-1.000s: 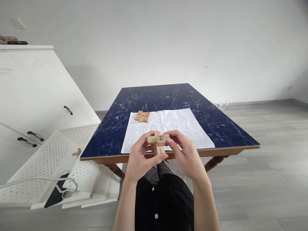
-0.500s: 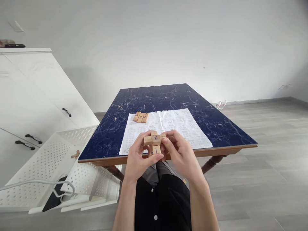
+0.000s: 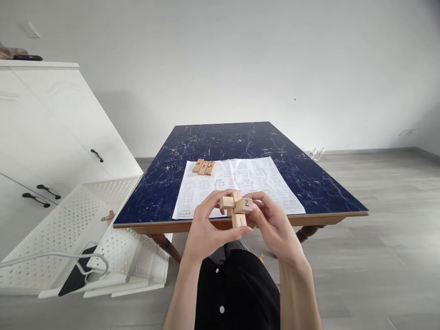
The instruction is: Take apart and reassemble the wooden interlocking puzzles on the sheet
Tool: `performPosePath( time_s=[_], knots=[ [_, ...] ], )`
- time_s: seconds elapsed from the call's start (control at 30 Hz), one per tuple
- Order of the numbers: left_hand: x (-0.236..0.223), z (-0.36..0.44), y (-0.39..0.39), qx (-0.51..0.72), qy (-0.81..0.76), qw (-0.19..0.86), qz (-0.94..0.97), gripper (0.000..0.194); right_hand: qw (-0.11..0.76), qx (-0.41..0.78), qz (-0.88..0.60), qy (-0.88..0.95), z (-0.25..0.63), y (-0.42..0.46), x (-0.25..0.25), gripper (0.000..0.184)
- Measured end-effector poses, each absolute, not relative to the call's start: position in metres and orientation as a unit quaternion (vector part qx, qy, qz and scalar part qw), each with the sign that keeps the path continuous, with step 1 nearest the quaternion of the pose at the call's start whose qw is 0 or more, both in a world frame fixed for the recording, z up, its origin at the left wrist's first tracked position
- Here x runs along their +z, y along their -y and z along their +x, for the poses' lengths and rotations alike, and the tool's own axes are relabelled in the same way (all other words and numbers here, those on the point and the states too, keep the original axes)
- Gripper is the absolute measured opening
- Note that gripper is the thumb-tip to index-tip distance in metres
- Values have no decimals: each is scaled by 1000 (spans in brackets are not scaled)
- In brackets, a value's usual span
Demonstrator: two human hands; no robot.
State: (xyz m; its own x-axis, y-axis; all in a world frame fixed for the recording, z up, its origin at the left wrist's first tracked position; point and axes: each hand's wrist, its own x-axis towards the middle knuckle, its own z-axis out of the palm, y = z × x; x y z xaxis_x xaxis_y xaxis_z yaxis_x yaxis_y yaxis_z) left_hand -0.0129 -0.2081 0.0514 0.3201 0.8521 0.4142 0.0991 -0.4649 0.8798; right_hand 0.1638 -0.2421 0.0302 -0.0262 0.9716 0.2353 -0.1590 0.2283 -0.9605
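Observation:
Interlocked wooden blocks form a cross-shaped burr puzzle (image 3: 237,207), held over the table's near edge. One block end facing me bears a "2", and the lower one bears a "1". My left hand (image 3: 210,224) grips it from the left, thumb under the lower block and fingers behind. From the other side my right hand (image 3: 273,222) pinches it, thumb against the block marked 2. The fingertips behind the puzzle are hidden. Beyond the hands lies a creased printed sheet (image 3: 220,181) with rows of small diagrams, and several notched wooden pieces (image 3: 204,167) rest on its far left corner.
The blue marbled table (image 3: 220,140) has a wooden edge. At left stand a white cabinet (image 3: 65,128) and white perforated trays (image 3: 62,224), with a small wooden piece (image 3: 109,217) and a grey cable (image 3: 51,254). Clear bottles (image 3: 316,153) stand on the floor at right.
Both hands have moved slightly right with the puzzle. It has turned, so the block marked 2 now points to the right and more of its side shows.

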Motion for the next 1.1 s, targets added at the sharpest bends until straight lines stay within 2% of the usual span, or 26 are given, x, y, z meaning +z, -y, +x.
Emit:
performPosePath(
  time_s=[0.13,0.33,0.67,0.93,1.1],
  knots=[
    [61,-9,214,472,-319,374,732,55,588,510,-364,511,167,246,28,32],
    [58,-11,214,464,-332,370,733,52,601,478,-396,504,164,242,26,37],
    [51,-16,213,500,-316,314,743,60,542,392,-454,589,159,243,31,47],
    [51,-27,216,463,-306,213,804,62,489,574,-432,495,157,240,29,57],
    [51,-30,217,441,-305,210,818,61,510,608,-390,467,158,240,29,54]
  ],
)
